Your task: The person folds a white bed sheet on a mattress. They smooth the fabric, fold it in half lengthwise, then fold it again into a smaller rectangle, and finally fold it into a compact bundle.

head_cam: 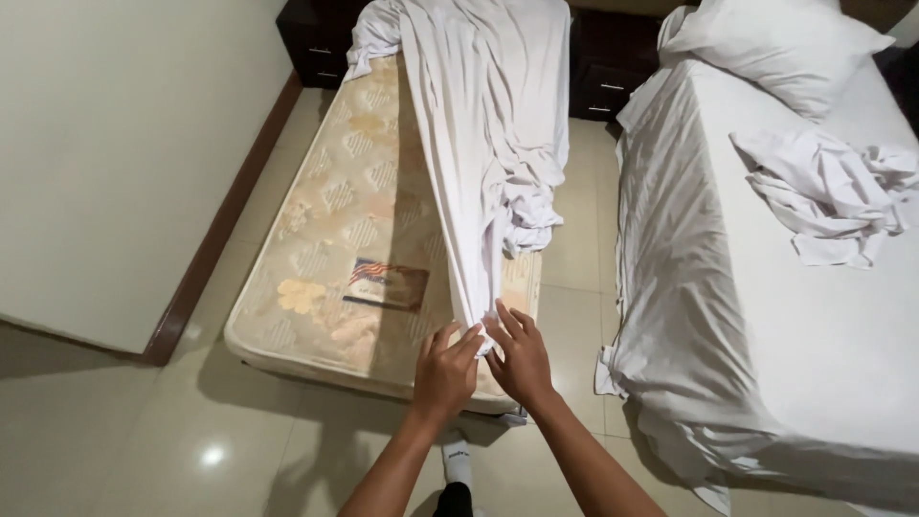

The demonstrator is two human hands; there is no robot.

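Hands met at the foot edge of the mattress (335, 220), side by side and touching. Left hand (445, 369) and right hand (520, 359) both pinched the gathered end of the sheet (488, 115), fingers closed on the fabric. From that grip the sheet ran taut up the mattress's right side to its head edge, where it lay bunched, with a loose fold spilling over the right edge. Most of the patterned mattress lay bare on the left. Across a tiled gap stood a second bed (766, 316), covered in white, with a pillow (775, 48) and crumpled cloth (833, 191) on top
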